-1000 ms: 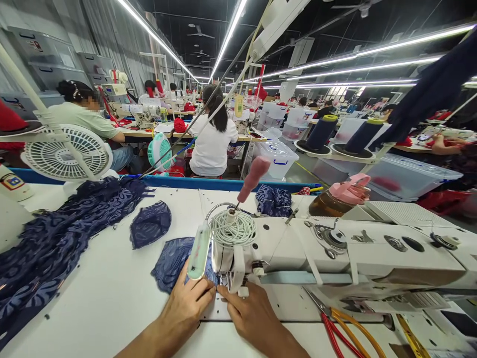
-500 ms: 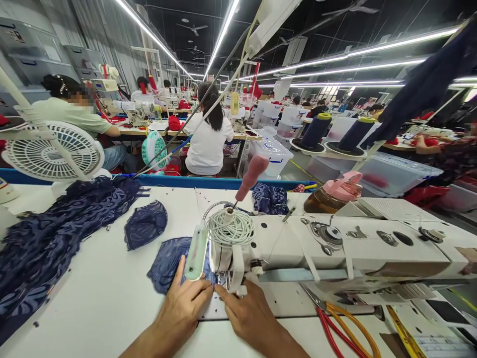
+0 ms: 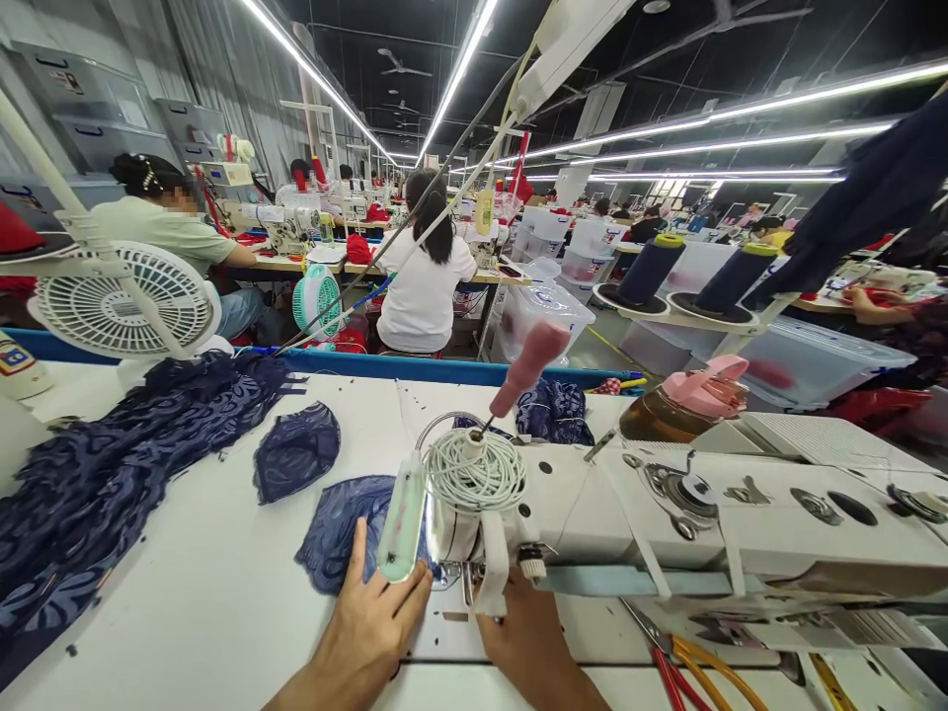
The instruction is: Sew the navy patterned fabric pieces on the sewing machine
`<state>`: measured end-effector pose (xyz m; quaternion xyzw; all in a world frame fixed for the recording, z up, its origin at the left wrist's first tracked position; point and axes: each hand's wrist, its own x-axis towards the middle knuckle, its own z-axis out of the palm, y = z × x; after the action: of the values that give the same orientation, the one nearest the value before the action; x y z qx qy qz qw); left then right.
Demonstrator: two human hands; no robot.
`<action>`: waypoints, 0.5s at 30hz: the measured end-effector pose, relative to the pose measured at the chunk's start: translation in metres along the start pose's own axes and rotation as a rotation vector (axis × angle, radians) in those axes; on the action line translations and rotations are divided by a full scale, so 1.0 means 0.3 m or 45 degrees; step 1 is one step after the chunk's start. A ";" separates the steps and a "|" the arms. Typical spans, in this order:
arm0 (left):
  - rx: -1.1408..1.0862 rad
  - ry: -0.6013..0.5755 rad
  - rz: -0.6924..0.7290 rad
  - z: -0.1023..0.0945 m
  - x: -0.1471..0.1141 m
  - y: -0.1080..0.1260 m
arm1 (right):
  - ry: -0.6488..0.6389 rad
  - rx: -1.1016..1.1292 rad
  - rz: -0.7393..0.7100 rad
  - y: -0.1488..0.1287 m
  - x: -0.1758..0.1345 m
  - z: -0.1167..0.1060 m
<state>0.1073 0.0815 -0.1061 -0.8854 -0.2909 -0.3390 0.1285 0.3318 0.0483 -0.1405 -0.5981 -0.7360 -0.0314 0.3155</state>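
A navy lace fabric piece lies on the white table at the left of the sewing machine, part of it hidden by the machine head. My left hand rests with fingers stretched out on the near edge of this piece, close to the needle area. Behind the machine head's lower end, my right hand reaches in beside the presser foot; its fingertips are hidden. Further back on the table lies a second navy lace piece. A pale green plastic strip hangs on the machine head over the fabric.
A heap of navy lace runs along the left. Red-and-orange-handled scissors lie at right. Behind the machine stand a drink bottle and two navy thread cones. A pink-handled screwdriver sticks up. A white fan stands at left.
My right hand has drawn right, away from the left hand, and its fingers have gone behind the machine head. My left hand stays on the lace. The view has shifted slightly.
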 end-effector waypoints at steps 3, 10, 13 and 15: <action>-0.017 -0.092 0.048 -0.005 0.010 -0.018 | -0.034 -0.007 0.037 0.012 -0.017 0.015; -0.053 -0.188 -0.059 0.011 0.011 -0.029 | -0.077 -0.029 0.086 0.026 -0.037 0.045; -0.041 -0.208 -0.161 0.035 -0.003 -0.025 | -0.084 -0.050 0.085 0.029 -0.041 0.049; -0.016 -0.217 -0.248 0.041 -0.011 -0.027 | -0.102 -0.064 0.078 0.027 -0.041 0.042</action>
<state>0.1068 0.0916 -0.1171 -0.8794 -0.3832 -0.2751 0.0643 0.3346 0.0454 -0.1595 -0.6288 -0.7285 -0.0163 0.2714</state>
